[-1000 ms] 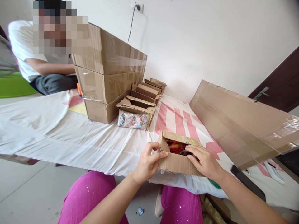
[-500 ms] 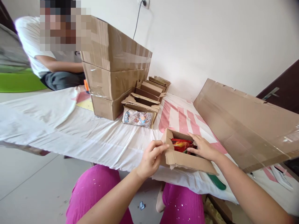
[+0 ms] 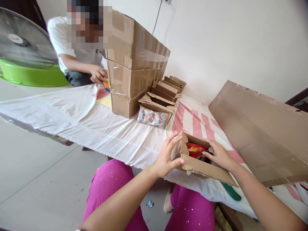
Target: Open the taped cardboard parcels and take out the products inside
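Observation:
A small open cardboard box [image 3: 204,167] lies near the table's front edge, its front flap folded outward. Inside it shows a red and yellow packet [image 3: 195,150], partly hidden by my fingers. My left hand [image 3: 168,158] is open at the box's left end, fingers spread, the thumb at the front corner. Over the box's right end lies my right hand [image 3: 220,155], open, with its fingers at the far rim and its thumb above the packet. A printed, pillow-shaped packet [image 3: 153,118] leans against another open box [image 3: 157,102] farther back.
Stacked taped cartons [image 3: 120,77] stand at left centre, with a row of open boxes behind. A large cardboard panel [image 3: 260,134] stands at right. A green object [image 3: 231,191] lies at the table edge. Across the table, a co-worker's hand [image 3: 98,74] touches an orange object [image 3: 106,84].
My left hand has gone from closed fingers at the box's left edge to spread fingers. My right hand stays over the box. The view has turned left, and the co-worker's hand now shows.

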Tool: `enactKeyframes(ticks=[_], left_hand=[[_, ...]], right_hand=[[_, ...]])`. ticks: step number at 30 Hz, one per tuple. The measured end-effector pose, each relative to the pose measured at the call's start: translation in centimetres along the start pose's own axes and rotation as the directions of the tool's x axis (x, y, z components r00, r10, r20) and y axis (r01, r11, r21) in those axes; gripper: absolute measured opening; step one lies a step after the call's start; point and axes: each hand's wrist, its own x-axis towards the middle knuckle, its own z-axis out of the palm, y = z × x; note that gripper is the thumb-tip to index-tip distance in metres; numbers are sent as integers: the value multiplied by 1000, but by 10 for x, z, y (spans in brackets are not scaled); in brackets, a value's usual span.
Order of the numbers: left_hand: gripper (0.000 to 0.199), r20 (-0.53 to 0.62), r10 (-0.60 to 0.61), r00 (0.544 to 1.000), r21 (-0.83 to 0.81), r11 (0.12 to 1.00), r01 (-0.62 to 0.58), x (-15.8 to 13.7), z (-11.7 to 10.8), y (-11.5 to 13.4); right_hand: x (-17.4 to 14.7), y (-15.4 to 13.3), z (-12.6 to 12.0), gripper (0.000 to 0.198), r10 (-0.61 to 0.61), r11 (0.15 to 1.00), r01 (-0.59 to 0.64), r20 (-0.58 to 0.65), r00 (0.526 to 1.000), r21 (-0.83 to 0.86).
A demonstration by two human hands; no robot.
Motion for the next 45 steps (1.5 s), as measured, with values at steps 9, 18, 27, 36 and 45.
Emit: enactKeyframes(ticks=[9,18,27,36,45], left_hand=[[35,196,-28,980,124,992,4,-2,1,7],[41,-39,-162,986,-229,962,150,11,-17,-29],[43,-88,-166,982,-295,946,133,8,-21,-38],[42,157,238,958,179,948,-265,-11,8,-7],[44,147,231,962,240,935,-261,-8,8,-9]], right_hand=[[-28,-14,-16,83,18,996,-22,-43,999,-89],[-27,-12,-39,37,342,772,-156,-196,919,617],[-30,-56,-56,24,-21,951,182,-537,843,248],[-41,-77,-45,30,-274,898,338,242,931,-282],[-60,-55,-76,34,-132,981,164,266,955,-103]])
